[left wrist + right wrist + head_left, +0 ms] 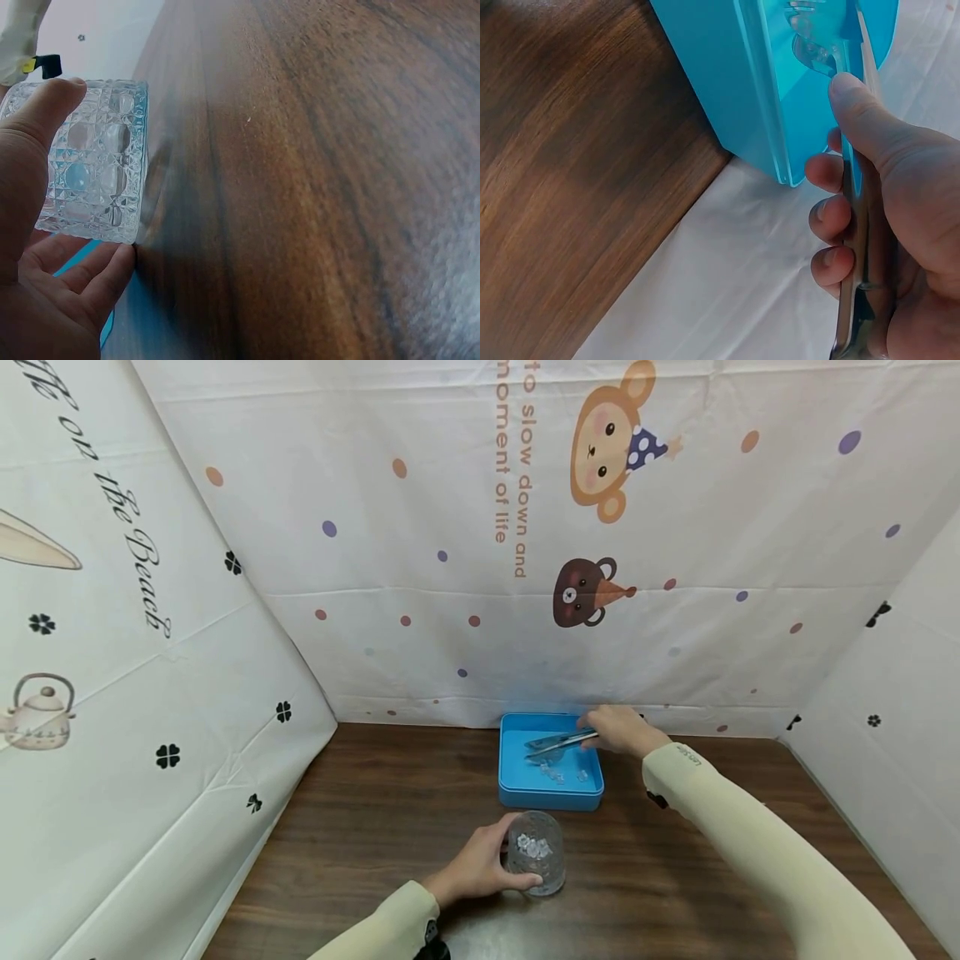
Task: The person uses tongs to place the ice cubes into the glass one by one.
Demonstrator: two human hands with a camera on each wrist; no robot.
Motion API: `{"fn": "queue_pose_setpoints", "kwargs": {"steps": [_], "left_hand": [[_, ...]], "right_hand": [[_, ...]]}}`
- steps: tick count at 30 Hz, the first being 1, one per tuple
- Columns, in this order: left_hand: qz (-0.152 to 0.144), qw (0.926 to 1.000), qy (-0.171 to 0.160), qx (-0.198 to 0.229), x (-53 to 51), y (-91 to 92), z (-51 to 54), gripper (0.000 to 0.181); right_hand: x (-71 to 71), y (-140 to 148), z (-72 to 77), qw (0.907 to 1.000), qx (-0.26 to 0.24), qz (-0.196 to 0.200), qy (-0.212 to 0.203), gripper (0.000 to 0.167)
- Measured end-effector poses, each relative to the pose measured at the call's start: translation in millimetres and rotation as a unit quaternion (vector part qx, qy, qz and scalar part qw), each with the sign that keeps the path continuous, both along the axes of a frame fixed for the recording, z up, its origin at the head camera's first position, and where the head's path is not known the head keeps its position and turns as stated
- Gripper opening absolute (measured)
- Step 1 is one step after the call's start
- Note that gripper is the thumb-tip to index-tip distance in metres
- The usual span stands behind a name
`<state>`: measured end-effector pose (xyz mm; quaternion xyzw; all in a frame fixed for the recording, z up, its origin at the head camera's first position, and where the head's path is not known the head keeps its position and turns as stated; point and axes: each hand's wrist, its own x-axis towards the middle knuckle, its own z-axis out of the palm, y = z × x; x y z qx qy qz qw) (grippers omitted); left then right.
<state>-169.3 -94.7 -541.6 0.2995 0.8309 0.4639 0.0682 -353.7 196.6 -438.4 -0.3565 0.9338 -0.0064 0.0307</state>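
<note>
Tongs: shiny metal tongs (564,742) in the right hand (618,729), tips reaching over the inside of the box. Probably light and springy, a bit slick if wet – I'd hold them partway along the arms so a small squeeze does the work.
Right fingers: curled round the tong arms, thumb on the opposite side. Can't tell if the tips have anything between them.
Glass: clear, cut-pattern glass (105,165), upright on the tabletop (360,827), just on the near side of the box but apart from it. My guess is stiff, fairly heavy and breakable; the textured wall should help grip. Best hold is low round the side.
Left fingers: the left hand (483,864) grasps the glass, thumb one side, fingers the other.
In the glass: a small heap of whitish, see-through chunks (533,846).
Blue box: no lid on; blue box (551,799) has a few clear pieces (553,774) scattered toward the near side – likely hard, slippery little things.
</note>
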Motion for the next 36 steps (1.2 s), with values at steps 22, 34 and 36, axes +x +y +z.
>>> {"fn": "queue_pose_setpoints", "kwargs": {"steps": [22, 34, 36], "left_hand": [[0.001, 1.0, 0.002, 0.006, -1.6, 1.8, 2.3, 0.077], [0.002, 1.0, -0.002, 0.002, -0.6, 1.2, -3.1, 0.078], [0.003, 1.0, -0.002, 0.003, -0.1, 1.3, -3.7, 0.078]], "right_hand": [[2.9, 5.7, -4.2, 0.999, -0.02, -0.011, 0.038, 0.031], [13.5, 12.5, 3.9, 0.998, -0.054, -0.002, 0.034, 0.025], [16.0, 14.4, 8.1, 0.9971, -0.069, 0.001, 0.031, 0.019]]}}
